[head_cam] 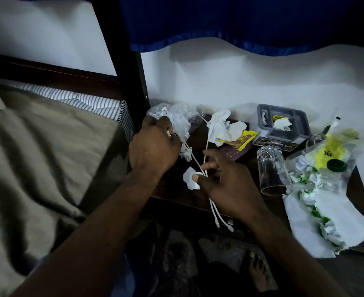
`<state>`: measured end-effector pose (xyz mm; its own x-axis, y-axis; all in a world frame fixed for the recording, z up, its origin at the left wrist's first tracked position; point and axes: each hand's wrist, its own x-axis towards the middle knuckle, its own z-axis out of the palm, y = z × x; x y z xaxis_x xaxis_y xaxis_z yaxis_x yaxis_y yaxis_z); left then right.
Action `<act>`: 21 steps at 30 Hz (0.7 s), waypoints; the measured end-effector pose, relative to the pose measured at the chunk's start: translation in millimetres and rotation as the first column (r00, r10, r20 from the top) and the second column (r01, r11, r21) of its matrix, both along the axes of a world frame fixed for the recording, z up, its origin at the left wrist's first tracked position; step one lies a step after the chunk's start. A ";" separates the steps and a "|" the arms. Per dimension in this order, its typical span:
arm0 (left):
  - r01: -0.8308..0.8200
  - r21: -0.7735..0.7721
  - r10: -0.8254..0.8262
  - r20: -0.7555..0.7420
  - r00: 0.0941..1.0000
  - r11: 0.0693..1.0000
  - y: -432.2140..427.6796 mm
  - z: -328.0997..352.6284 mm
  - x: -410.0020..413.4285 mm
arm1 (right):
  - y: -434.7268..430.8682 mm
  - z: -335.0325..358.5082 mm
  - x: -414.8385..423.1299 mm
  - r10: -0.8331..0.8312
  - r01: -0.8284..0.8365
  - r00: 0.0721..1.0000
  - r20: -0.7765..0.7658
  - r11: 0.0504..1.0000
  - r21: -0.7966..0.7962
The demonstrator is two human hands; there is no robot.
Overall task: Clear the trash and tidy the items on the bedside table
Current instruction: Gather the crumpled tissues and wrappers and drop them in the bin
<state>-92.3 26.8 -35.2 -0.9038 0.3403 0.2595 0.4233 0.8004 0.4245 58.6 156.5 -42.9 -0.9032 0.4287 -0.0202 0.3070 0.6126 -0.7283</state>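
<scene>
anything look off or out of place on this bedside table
The white cable hangs off the table's front edge, plug ends dangling, and crumpled tissues litter the top.

Tray (301,129) behind glass (271,170); bed (37,157) left.

black flat box (273,143): white capitals "OPEL" at its right end; a small emblem and finer print left of them, too blurred to read
yellow label (328,152) on the clear bag (348,146): dark letters "nia"; the rest of the word cannot be made out
purple booklet (237,153): one line of pale capitals, not legible
yellow packet (244,138): printed pattern, no letters readable
yellow scrap (276,118) in the grey tray (301,116): dark print, too small to read
</scene>
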 end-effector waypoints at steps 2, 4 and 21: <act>0.020 -0.084 -0.020 -0.001 1.000 0.996 -0.7 -2.3 1.0 | -0.4 -0.7 -1.1 0.000 0.000 1.000 0.004 1.000 0.003; 0.059 -0.200 -0.054 0.034 0.998 0.978 -0.6 -6.1 2.0 | 0.0 -0.7 -1.6 0.000 0.000 1.000 0.006 1.000 0.000; -0.007 0.067 0.021 -0.219 0.976 0.998 11.9 11.4 2.4 | 11.2 8.5 2.2 -0.010 0.010 1.000 -0.006 1.000 -0.004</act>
